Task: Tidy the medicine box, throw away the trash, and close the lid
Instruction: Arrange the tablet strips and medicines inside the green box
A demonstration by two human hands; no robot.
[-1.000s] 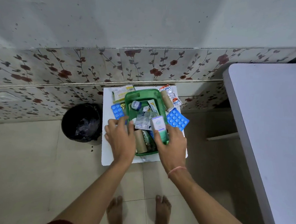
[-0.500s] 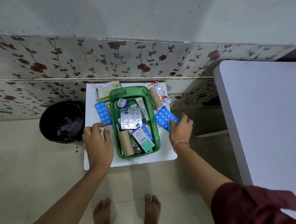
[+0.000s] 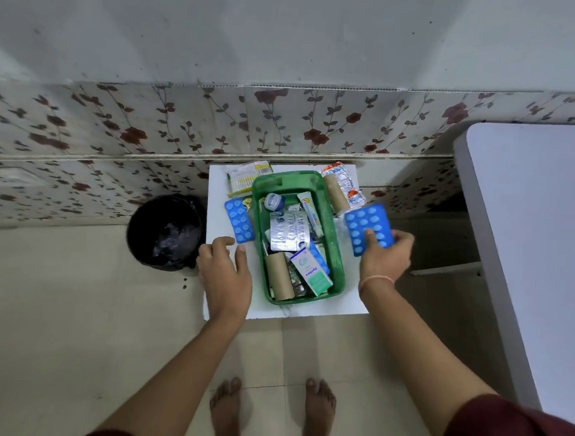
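a: ok, right hand (image 3: 384, 255) pinching blue blister pack (image 3: 368, 228), just right of the green medicine box (image 3: 336, 255)?
b: yep. light, stiff, slick foil, so grip the edges. left hand (image 3: 226, 274) spread, empty, by second blue pack (image 3: 240, 220).

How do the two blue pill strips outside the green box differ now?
The left blue strip lies flat on the white board, untouched; the right blue strip is gripped by the right hand and tilted up. The left strip lies left of the green box, near the open left hand; the right strip is on the box's right. Both are blue blister packs with pale round pills.
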